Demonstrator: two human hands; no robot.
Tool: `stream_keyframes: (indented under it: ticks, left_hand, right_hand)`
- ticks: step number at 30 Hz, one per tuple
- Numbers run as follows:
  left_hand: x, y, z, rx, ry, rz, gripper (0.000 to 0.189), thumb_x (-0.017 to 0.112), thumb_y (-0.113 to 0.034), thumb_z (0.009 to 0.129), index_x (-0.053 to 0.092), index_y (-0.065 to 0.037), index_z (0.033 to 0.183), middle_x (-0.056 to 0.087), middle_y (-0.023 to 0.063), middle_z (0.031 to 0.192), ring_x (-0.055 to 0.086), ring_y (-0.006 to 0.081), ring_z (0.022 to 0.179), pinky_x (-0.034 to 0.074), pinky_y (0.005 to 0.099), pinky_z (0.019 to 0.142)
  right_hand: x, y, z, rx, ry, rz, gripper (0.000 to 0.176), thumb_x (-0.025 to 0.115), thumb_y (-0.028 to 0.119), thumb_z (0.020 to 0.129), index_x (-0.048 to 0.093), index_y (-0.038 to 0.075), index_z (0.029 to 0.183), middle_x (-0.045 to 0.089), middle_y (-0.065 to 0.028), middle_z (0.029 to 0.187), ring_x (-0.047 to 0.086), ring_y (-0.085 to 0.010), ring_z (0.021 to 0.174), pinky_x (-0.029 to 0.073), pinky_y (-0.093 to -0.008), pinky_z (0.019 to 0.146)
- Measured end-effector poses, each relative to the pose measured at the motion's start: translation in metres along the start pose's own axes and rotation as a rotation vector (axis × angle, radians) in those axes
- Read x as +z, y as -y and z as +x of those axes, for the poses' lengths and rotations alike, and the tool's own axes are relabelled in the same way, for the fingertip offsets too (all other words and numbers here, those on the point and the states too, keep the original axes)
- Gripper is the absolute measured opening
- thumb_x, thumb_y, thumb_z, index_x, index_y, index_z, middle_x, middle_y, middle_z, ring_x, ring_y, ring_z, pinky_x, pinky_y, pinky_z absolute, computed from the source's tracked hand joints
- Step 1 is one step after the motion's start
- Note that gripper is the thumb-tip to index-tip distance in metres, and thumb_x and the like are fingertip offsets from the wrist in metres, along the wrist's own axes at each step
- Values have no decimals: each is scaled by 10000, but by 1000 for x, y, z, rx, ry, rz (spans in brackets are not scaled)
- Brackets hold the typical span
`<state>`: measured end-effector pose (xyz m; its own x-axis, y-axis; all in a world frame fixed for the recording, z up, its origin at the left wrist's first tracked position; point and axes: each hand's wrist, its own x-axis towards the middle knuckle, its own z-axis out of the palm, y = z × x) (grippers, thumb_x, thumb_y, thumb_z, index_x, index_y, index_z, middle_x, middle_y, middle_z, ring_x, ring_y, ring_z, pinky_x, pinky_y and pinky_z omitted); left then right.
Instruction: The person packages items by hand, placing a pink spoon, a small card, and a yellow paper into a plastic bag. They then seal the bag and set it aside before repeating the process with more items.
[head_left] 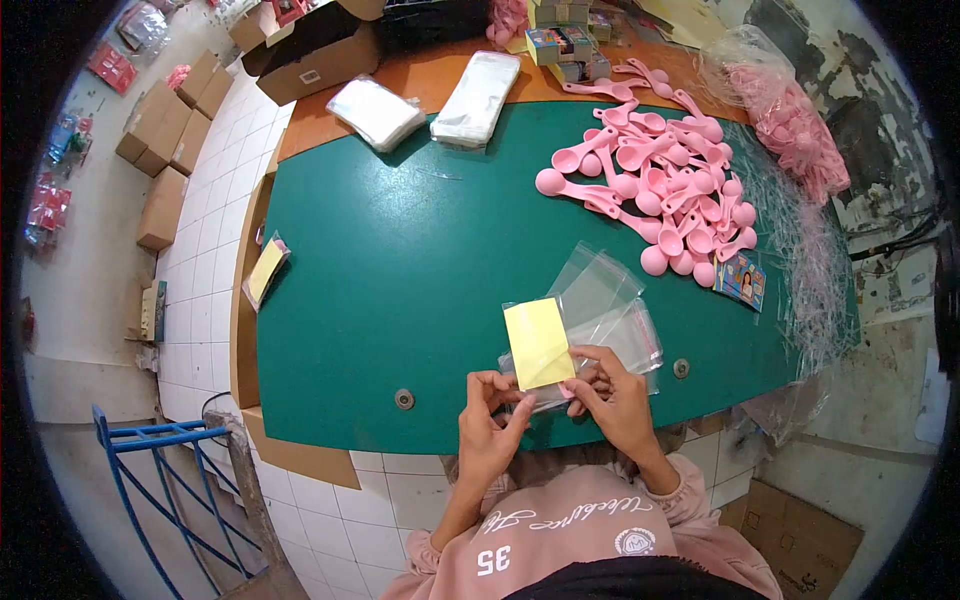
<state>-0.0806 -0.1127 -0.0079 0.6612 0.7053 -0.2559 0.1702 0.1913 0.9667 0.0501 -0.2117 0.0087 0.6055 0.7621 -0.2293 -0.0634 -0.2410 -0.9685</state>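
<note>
A clear plastic bag with a yellow card [538, 345] in it is held up over the near edge of the table. My left hand [489, 428] pinches the bag's lower left corner between thumb and fingers. At its lower right, my right hand [614, 402] is closed on the bag, and a small bit of pink shows by the thumb. Behind and beneath lie several flat clear bags [610, 305], fanned out and partly hidden by the held one. Past them is a heap of pink measuring spoons [660, 185], with a small printed card [741, 281] at its near edge.
Two stacks of clear bags [477, 100] lie at the far side of the green table [400, 270]. A filled packet with a yellow card [266, 270] rests at the left edge. Boxes of cards [560, 45] and a bag of pink items [790, 130] stand at the back right.
</note>
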Motion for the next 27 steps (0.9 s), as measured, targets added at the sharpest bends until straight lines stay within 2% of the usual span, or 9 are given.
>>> stream_keyframes:
  ticks: [5,11,15,18,20,21,23,24,27]
  left_hand:
    - [4,-7,10,-47,-92,-29,348,590,-47,816,337,-19,1055,603,115,865,581,94,689,464,202,546]
    - [-15,-14,31,-58,12,22,436,555,-22,825,313,-61,1185,601,55,772,541,70,707,431,179,565]
    - [-73,-29,53,139,-202,118,311,529,-53,837,439,-49,1134,597,59,728,480,25,613,387,178,502]
    - [-146,-40,77,118,-296,300,293,530,-104,845,465,-32,1122,602,96,789,541,98,672,440,245,577]
    - [-177,-30,93,580,-670,1190,286,542,-156,842,502,-18,1089,601,143,886,580,213,756,457,328,697]
    - [-168,-41,94,583,-679,1190,286,542,-156,842,502,-18,1089,601,143,886,580,213,756,457,328,697]
    - [-120,-64,89,358,-479,812,296,556,-194,832,527,-7,1059,582,172,942,566,303,862,435,379,781]
    - [-93,-64,91,397,-356,821,265,536,-187,858,543,-11,1055,599,142,950,583,235,899,473,352,757]
    - [-12,-42,105,591,-29,843,213,583,-142,798,566,30,923,559,186,900,556,334,832,452,368,748]
  right_hand:
    - [-2,5,-1,20,39,-49,422,591,25,803,462,21,1204,611,-64,699,588,-88,574,469,-217,509]
    - [-10,6,-2,0,67,-39,388,598,52,803,486,22,1174,611,-78,700,590,-103,583,470,-231,531]
    - [-57,13,35,-320,-168,-717,261,531,88,805,549,24,1057,587,-126,789,578,-246,731,455,-343,651]
    - [-105,15,80,-504,-287,-1194,317,512,-9,716,574,65,1018,555,-136,906,516,-293,901,411,-379,771]
    - [-117,21,93,-614,-319,-1250,342,512,-28,691,576,68,1012,553,-130,922,514,-294,911,410,-370,776]
    - [-122,23,98,-716,-350,-1313,367,513,-48,666,578,72,1007,551,-124,938,512,-295,921,408,-362,781]
    - [-129,21,104,-712,-281,-1286,382,533,-57,655,565,64,1017,537,-126,963,519,-303,901,419,-369,766]
    - [-133,18,109,-676,-180,-1216,377,536,-49,659,560,62,1018,531,-128,965,524,-301,890,425,-367,756]
    - [-137,16,122,-648,-61,-1155,361,546,-29,664,554,56,1015,520,-133,960,531,-299,866,435,-363,736]
